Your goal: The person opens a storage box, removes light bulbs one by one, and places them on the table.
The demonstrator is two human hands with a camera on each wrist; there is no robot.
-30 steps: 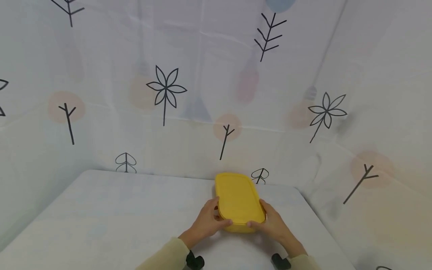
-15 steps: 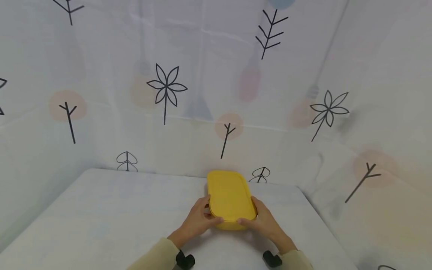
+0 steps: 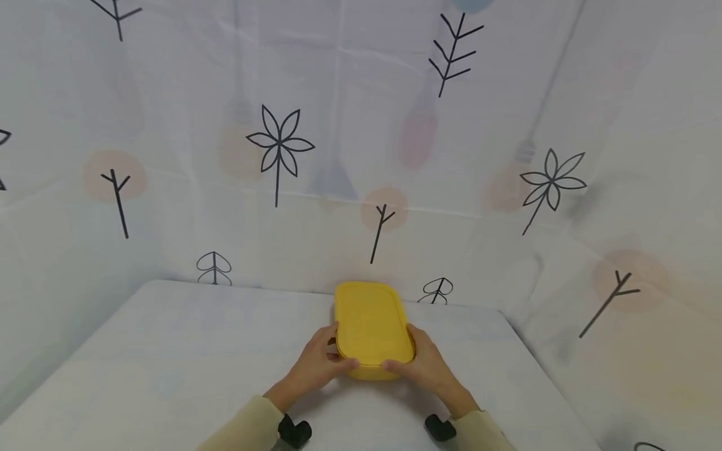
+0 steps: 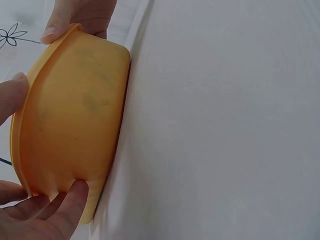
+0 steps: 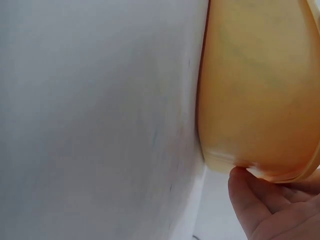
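Observation:
A yellow rectangular lidded container (image 3: pixel 374 322) with rounded corners sits near the far edge of the table, its lid facing up. My left hand (image 3: pixel 317 360) grips its near left corner, thumb on the front rim and fingers against the side. On the near right corner my right hand (image 3: pixel 427 363) holds it in a mirrored way. In the left wrist view the container's side wall (image 4: pixel 80 105) shows dark smudges, and fingertips press on it. The right wrist view shows the right hand's fingers (image 5: pixel 245 192) touching the wall close to the tabletop.
A white cloth covers the table (image 3: pixel 169 351). Behind and beside it hangs a pale curtain (image 3: pixel 338 156) printed with plants and faint coloured shapes. Dark wrist mounts (image 3: pixel 294 431) sit below the cream sleeves (image 3: pixel 242 426).
Both hands have moved the yellow container to the left along the table, keeping the same hold on it. The head view has shifted slightly.

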